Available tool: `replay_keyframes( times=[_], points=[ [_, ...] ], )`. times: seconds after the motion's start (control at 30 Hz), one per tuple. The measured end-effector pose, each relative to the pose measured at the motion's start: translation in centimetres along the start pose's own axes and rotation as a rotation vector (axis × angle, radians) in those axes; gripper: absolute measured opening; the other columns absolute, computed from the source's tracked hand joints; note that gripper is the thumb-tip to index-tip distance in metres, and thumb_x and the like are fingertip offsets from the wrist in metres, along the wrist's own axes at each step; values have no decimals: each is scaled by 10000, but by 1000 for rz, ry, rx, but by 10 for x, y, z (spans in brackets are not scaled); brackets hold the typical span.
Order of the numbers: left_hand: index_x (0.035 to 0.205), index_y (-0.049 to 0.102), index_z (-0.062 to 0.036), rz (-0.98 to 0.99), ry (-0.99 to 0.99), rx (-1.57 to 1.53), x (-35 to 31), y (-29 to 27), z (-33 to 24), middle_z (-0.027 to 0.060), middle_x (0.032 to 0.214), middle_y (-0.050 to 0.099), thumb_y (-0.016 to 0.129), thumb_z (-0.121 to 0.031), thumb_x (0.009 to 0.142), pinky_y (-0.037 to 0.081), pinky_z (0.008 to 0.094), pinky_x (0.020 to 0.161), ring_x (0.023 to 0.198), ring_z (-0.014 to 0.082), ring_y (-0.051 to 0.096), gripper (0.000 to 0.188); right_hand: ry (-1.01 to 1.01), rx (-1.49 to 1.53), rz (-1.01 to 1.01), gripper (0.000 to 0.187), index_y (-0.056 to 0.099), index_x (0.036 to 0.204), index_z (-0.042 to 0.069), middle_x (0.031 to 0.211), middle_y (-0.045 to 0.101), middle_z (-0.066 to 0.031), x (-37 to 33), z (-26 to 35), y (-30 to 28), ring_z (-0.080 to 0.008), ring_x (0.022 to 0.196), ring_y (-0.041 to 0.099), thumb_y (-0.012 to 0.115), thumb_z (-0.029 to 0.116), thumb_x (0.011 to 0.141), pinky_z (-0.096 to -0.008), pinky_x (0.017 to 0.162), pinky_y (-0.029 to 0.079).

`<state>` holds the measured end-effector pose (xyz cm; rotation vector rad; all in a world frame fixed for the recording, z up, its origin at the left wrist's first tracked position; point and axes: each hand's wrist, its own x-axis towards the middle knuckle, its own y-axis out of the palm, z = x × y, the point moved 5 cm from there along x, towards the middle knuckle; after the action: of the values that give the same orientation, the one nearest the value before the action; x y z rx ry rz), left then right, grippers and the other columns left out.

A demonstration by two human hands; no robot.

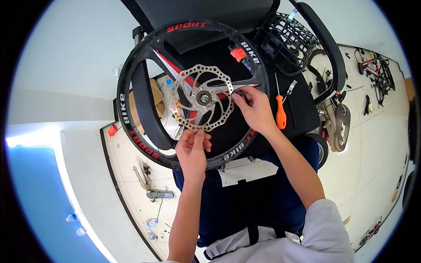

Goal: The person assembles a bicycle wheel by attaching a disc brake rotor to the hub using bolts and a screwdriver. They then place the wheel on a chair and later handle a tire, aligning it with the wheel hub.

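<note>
A black three-spoke bicycle wheel (127, 76) with red and white trim rests across an office chair. Around its hub (204, 98) sits a silver brake disc (224, 115) full of small holes. My left hand (192, 149) is closed at the disc's lower edge, thumb and fingers pinching the rim. At the disc's right edge, my right hand (255, 107) is closed on a black bent hex key (239, 92), mostly hidden by the fingers. An orange-handled screwdriver (281, 111) lies on the seat to the right of that hand.
The chair's armrests (326, 48) flank the wheel. A black basket (285, 41) stands at the seat's back right, and a red-orange packet (238, 54) shows behind the wheel. Bike parts (340, 125), a stem-like metal piece (151, 188) and plastic bottles (152, 223) lie on the floor.
</note>
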<state>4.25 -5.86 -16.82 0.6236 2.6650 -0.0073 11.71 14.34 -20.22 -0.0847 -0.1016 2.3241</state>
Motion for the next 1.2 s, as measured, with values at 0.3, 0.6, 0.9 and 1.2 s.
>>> replay_keyframes(
  times=[0.3, 0.6, 0.9, 1.2],
  points=[
    [899, 583, -10, -47, 55, -24, 0, 0, 1, 62, 779, 666, 571, -88, 991, 449, 233, 566, 626, 86, 558, 121, 16, 6, 50, 197, 652, 995, -39, 630, 593, -33, 3, 0, 2, -83, 553, 474, 657, 146, 925, -282, 543, 386],
    [913, 596, -17, -45, 35, 6, 0, 1, -1, 59, 797, 655, 583, -108, 990, 430, 241, 577, 638, 89, 542, 120, 40, -32, 23, 191, 647, 986, -29, 565, 542, -22, 4, -2, -2, -82, 514, 463, 683, 133, 890, -277, 519, 380],
    [888, 583, -20, -39, 50, -10, 1, -1, 1, 61, 797, 657, 575, -102, 992, 432, 245, 576, 637, 92, 541, 133, -200, -220, 121, 154, 579, 998, 9, 615, 561, -91, -14, 59, 11, -211, 516, 557, 650, 97, 894, -327, 529, 441],
    [892, 583, -18, -47, 49, -19, 1, -1, 1, 63, 787, 661, 577, -97, 988, 428, 241, 575, 624, 90, 539, 124, -449, -531, 242, 117, 557, 1020, 22, 815, 662, -167, -11, 62, 27, -366, 681, 644, 602, 96, 940, -418, 609, 504]
  ],
)
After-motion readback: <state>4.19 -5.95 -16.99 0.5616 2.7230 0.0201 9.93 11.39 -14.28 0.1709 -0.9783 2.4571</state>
